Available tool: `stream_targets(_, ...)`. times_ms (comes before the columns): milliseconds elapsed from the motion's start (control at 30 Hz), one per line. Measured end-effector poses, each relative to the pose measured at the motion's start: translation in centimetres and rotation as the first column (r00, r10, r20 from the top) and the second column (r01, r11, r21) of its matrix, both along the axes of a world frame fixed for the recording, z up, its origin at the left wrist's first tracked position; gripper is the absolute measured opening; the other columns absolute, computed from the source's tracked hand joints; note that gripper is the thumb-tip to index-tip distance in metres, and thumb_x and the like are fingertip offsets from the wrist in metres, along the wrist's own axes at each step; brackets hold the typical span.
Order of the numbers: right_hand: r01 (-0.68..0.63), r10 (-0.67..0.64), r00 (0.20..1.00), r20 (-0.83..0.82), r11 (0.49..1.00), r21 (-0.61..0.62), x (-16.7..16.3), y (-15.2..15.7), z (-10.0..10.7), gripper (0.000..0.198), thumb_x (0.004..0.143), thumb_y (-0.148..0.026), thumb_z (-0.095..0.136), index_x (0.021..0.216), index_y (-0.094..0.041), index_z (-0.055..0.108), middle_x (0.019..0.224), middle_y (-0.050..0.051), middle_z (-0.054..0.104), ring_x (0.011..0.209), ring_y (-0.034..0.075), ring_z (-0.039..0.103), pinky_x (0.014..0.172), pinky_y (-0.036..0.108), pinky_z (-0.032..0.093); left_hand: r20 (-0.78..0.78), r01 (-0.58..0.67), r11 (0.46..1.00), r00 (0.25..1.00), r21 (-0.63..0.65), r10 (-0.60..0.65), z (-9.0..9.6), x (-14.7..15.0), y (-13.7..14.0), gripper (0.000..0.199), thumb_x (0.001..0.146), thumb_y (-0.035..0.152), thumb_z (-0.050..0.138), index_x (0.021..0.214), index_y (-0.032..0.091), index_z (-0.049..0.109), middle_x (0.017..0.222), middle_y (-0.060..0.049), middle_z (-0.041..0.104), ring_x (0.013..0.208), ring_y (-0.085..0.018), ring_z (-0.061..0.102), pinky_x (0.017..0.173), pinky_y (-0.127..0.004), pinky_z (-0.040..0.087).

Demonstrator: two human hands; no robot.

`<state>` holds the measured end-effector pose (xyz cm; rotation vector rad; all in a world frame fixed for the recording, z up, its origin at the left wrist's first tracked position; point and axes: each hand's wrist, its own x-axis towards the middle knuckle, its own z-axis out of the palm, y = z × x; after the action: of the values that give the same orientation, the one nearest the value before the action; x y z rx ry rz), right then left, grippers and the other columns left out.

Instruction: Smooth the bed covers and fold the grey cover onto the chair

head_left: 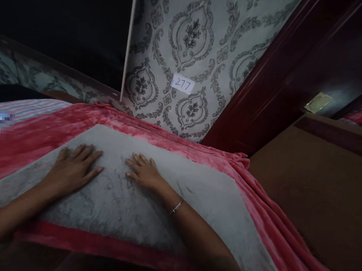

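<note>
A grey plush cloth [99, 212], like a small rug or mat, lies spread flat over a red plush blanket [38, 149]. On its left part rests my left hand [71, 169], palm down with the fingers spread. My right hand [143, 172] lies flat near the cloth's middle, fingers apart, a thin bangle on its wrist. Neither hand grips anything. Darker brushed marks show in the pile around both hands.
Behind the blanket stands a patterned wall with a paper label [183, 83] reading 277. A large dark screen [61, 26] hangs at upper left. A dark red door [286, 77] and a brown box-like surface [327, 184] are on the right. Striped fabric [35, 108] lies at left.
</note>
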<state>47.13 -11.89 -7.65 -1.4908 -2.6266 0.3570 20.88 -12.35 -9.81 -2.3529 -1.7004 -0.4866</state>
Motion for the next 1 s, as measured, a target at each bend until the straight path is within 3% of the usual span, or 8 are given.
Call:
stream_targets(67, -0.02, 0.019, 1.0, -0.009, 1.0, -0.002, -0.4, 0.7, -0.6, 0.062, 0.101, -0.062, 0.029, 0.157, -0.037, 0.024, 0.167, -0.002, 0.014, 0.154, 0.023, 0.008, 0.122, 0.055, 0.008, -0.004, -0.031, 0.999, 1.0, -0.009, 0.031, -0.9, -1.2, 0.0, 0.066, 0.094, 0.053, 0.028, 0.146, 0.019, 0.047, 0.155, -0.017, 0.041, 0.145, -0.042, 0.031, 0.111, -0.068, 0.025)
stream_targets(167, 0.124, -0.124, 0.992, 0.006, 0.992, 0.006, 1.4, 2.5, -1.1, 0.062, 0.101, -0.06, 0.029, 0.157, -0.033, 0.025, 0.167, -0.002, 0.014, 0.154, 0.023, 0.008, 0.123, 0.051, 0.008, -0.013, -0.052, 0.997, 0.999, -0.05, 0.051, -1.7, -1.6, 0.0, 0.067, 0.092, 0.053, 0.031, 0.147, 0.019, 0.046, 0.157, -0.016, 0.038, 0.145, -0.042, 0.03, 0.112, -0.069, 0.023)
stream_targets(367, 0.497, -0.496, 0.865, 0.08, 0.868, 0.008, 6.7, 4.8, -1.4, 0.062, 0.103, -0.051, 0.028, 0.159, -0.024, 0.023, 0.167, 0.004, 0.015, 0.154, 0.024, 0.007, 0.122, 0.051, 0.01, -0.007, -0.047, 0.998, 0.999, -0.042, 0.047, -1.9, -1.6, -0.1, 0.067, 0.093, 0.054, 0.029, 0.147, 0.018, 0.047, 0.158, -0.016, 0.037, 0.147, -0.039, 0.028, 0.115, -0.066, 0.02)
stream_targets(600, 0.553, -0.552, 0.828, 0.099, 0.833, 0.023, 7.3, 4.6, -1.8, 0.063, 0.103, -0.05, 0.027, 0.159, -0.023, 0.021, 0.167, 0.004, 0.013, 0.154, 0.023, 0.007, 0.122, 0.049, 0.01, 0.016, -0.05, 0.996, 0.999, -0.069, 0.051, -1.7, -1.5, -0.3, 0.074, 0.091, 0.057, 0.029, 0.148, 0.013, 0.043, 0.158, -0.017, 0.035, 0.147, -0.039, 0.029, 0.116, -0.064, 0.02)
stream_targets(767, 0.605, -0.605, 0.791, 0.093, 0.795, 0.029, 4.6, 4.5, 0.0, 0.06, 0.102, -0.046, 0.031, 0.158, -0.023, 0.026, 0.167, 0.008, 0.013, 0.154, 0.026, 0.007, 0.12, 0.054, 0.015, 0.05, -0.069, 0.996, 0.996, -0.064, 0.072, -1.6, -1.3, -0.4, 0.078, 0.089, 0.057, 0.03, 0.149, 0.008, 0.041, 0.159, -0.022, 0.031, 0.147, -0.039, 0.029, 0.117, -0.064, 0.021)
stream_targets(867, 0.429, -0.433, 0.901, 0.032, 0.899, 0.092, 0.1, 3.7, 1.1, 0.057, 0.103, -0.044, 0.031, 0.157, -0.026, 0.028, 0.167, 0.007, 0.015, 0.154, 0.027, 0.009, 0.12, 0.054, 0.017, 0.086, -0.079, 0.995, 0.993, -0.052, 0.084, -1.7, -1.4, -0.4, 0.082, 0.088, 0.058, 0.032, 0.15, 0.004, 0.036, 0.158, -0.024, 0.031, 0.148, -0.038, 0.028, 0.118, -0.062, 0.02)
stream_targets(933, 0.172, -0.176, 0.984, 0.023, 0.979, 0.11, -3.2, 3.0, 1.2, 0.056, 0.103, -0.045, 0.03, 0.157, -0.031, 0.027, 0.167, 0.003, 0.015, 0.154, 0.025, 0.008, 0.121, 0.054, 0.016, 0.097, -0.082, 0.995, 0.991, -0.06, 0.087, -1.7, -1.4, -0.5, 0.084, 0.088, 0.059, 0.033, 0.15, 0.003, 0.035, 0.158, -0.024, 0.033, 0.148, -0.038, 0.027, 0.119, -0.061, 0.019)
stream_targets(1000, -0.071, 0.068, 0.997, 0.039, 0.994, 0.085, -5.9, 2.5, 0.8, 0.055, 0.103, -0.047, 0.03, 0.157, -0.035, 0.025, 0.167, 0.0, 0.017, 0.154, 0.023, 0.008, 0.121, 0.056, 0.013, 0.099, -0.079, 0.995, 0.991, -0.068, 0.086, -1.7, -1.3, -0.6, 0.084, 0.087, 0.06, 0.035, 0.15, 0.003, 0.037, 0.157, -0.024, 0.034, 0.148, -0.037, 0.027, 0.119, -0.061, 0.019)
